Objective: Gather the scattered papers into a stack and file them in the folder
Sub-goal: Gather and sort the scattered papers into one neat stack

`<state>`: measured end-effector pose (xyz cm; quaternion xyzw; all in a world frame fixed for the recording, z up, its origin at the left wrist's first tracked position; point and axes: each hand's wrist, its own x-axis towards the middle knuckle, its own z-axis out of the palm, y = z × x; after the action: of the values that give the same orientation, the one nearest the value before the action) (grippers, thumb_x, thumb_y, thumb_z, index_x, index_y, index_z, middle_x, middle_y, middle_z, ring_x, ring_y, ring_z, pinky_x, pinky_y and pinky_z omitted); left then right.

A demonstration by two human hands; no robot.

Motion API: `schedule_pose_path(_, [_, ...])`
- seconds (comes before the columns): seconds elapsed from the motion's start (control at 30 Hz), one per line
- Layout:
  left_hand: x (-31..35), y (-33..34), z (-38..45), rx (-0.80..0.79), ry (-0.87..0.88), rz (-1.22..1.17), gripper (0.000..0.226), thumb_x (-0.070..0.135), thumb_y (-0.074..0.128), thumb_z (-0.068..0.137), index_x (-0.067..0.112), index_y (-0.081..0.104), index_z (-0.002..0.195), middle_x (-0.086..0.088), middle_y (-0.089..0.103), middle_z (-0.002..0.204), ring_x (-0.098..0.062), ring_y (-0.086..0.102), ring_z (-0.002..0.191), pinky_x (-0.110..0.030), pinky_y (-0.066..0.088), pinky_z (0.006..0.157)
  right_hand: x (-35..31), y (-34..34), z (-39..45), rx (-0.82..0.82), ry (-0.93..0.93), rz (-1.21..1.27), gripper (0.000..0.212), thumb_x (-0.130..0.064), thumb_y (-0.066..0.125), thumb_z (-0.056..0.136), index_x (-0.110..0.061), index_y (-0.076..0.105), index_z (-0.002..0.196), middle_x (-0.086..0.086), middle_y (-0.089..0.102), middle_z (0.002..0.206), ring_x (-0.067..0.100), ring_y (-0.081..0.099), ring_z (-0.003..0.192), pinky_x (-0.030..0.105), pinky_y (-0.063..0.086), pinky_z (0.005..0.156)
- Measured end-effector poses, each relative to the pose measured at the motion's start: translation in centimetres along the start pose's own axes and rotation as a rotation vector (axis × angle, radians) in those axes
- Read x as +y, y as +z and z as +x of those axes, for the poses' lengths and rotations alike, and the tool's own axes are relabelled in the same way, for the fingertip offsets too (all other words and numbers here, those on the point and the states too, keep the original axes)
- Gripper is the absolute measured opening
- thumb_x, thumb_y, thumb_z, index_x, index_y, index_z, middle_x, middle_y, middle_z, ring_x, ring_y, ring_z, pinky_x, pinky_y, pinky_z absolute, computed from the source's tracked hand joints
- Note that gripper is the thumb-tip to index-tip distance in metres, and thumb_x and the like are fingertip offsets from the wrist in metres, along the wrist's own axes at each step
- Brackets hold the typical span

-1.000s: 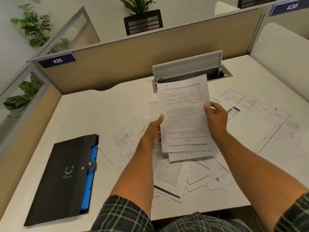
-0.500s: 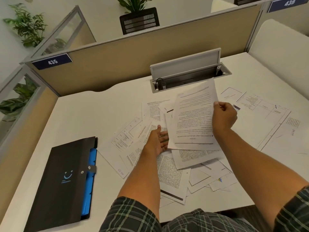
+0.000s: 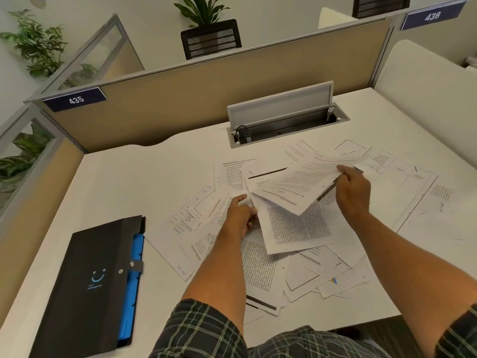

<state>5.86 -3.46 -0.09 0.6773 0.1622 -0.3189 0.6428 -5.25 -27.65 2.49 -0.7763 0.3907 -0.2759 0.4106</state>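
Currently a small sheaf of papers (image 3: 304, 182) is being held off the surface (image 3: 134, 182) in the right hand (image 3: 353, 192) grip, pinched at its right edge, long axis pointing left toward the folder (image 3: 87, 285). The left hand (image 3: 238, 215), nearer the folder, is pinching a loose sheet (image 3: 291, 226) beneath the sheaf. The folder is lying closed, well apart.

L hand (image 3: 241, 215) low, fingers curled, pinching; R hand (image 3: 353, 188) raised, gripping (thumb on top); both forearms extended.
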Motion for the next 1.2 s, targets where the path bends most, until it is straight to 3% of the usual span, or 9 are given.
schedule_pose_path(0.13, [0.1,0.4,-0.2,-0.011,0.059,0.002,0.047,-0.018,0.049,0.087,0.015,0.072,0.111,-0.022,0.069,0.104,-0.021,0.059,0.065,-0.024,0.036,0.042,2.2,-0.7,-1.6,-0.165,-0.288,-0.501,0.025,-0.007,0.054,0.097,-0.005,0.069,0.117,0.015,0.070,0.112,0.038,0.068,0.094,0.046,0.059,0.082])
schedule_pose_path(0.3, [-0.3,0.4,-0.2,0.003,0.078,0.037,0.031,-0.011,0.059,0.086,0.005,0.078,0.106,-0.024,0.074,0.108,-0.024,0.064,0.068,-0.019,0.045,0.044,1.9,-0.7,-2.9,-0.221,-0.734,-0.796,0.018,-0.007,0.080,0.084,0.002,0.073,0.070,0.015,0.065,0.065,0.032,0.060,0.050,0.035,0.051,0.046])
schedule_pose_path(0.4, [-0.7,0.0,0.1,0.034,0.067,-0.021,0.015,0.017,0.076,0.087,0.004,0.077,0.094,-0.028,0.075,0.104,-0.030,0.066,0.073,-0.038,0.057,0.063,0.3,0.2,-3.6,-0.307,-0.863,-0.765,0.018,-0.005,0.086,0.074,0.000,0.072,0.064,0.011,0.061,0.059,0.027,0.055,0.043,0.028,0.043,0.041])
schedule_pose_path(0.57, [-0.5,-0.4,0.7,0.166,0.080,-0.063,0.044,0.048,0.076,0.089,0.005,0.073,0.092,-0.021,0.076,0.102,-0.040,0.073,0.097,-0.055,0.059,0.092,-1.6,2.2,-4.3,-0.422,-0.778,-0.765,0.019,-0.024,0.067,0.087,-0.007,0.073,0.081,0.004,0.064,0.074,0.021,0.055,0.054,0.022,0.041,0.048])
schedule_pose_path(0.73, [-0.2,-0.7,0.4,0.260,0.076,-0.139,0.045,0.046,0.053,0.104,0.008,0.078,0.105,-0.010,0.075,0.095,-0.032,0.069,0.090,-0.041,0.057,0.087,-3.0,3.1,-4.8,-0.405,-0.655,-0.817,0.023,-0.030,0.066,0.086,-0.009,0.075,0.089,-0.001,0.061,0.073,0.019,0.055,0.055,0.021,0.038,0.053])
schedule_pose_path(0.83, [-0.3,-0.6,0.4,0.298,0.061,-0.125,0.021,0.027,0.070,0.096,0.006,0.073,0.096,-0.008,0.070,0.096,-0.028,0.065,0.095,-0.036,0.054,0.088,-3.1,3.4,-5.0,-0.353,-0.558,-0.806,0.024,-0.032,0.067,0.088,-0.009,0.074,0.094,0.005,0.073,0.086,0.021,0.056,0.056,0.020,0.036,0.053])
schedule_pose_path(0.93, [-0.6,-0.4,-0.1,0.239,0.105,-0.092,0.028,0.000,0.069,0.089,0.008,0.072,0.116,-0.012,0.069,0.121,-0.031,0.068,0.110,-0.044,0.057,0.098,-3.5,4.2,-5.1,-0.351,-0.531,-0.830,0.024,-0.035,0.060,0.093,-0.013,0.071,0.094,0.002,0.074,0.087,0.018,0.054,0.053,0.019,0.032,0.051])
schedule_pose_path(1.03, [-0.3,0.1,-0.7,0.119,0.107,-0.096,0.039,-0.013,0.055,0.083,0.012,0.074,0.105,-0.014,0.070,0.120,-0.032,0.069,0.102,-0.051,0.060,0.091,-4.2,5.1,-5.3,-0.437,-0.498,-0.781,0.027,-0.036,0.055,0.097,-0.019,0.060,0.077,-0.005,0.062,0.069,0.016,0.054,0.056,0.023,0.034,0.053])
schedule_pose_path(1.2, [0.5,0.3,-1.0,-0.093,-0.012,-0.151,0.034,0.025,0.064,0.088,0.007,0.075,0.115,-0.026,0.071,0.121,-0.045,0.069,0.108,-0.061,0.053,0.098,-4.5,6.2,-6.3,-0.788,-0.388,-0.462,0.039,-0.056,0.045,0.104,-0.021,0.063,0.098,-0.001,0.073,0.101,0.020,0.070,0.084,0.039,0.057,0.083])
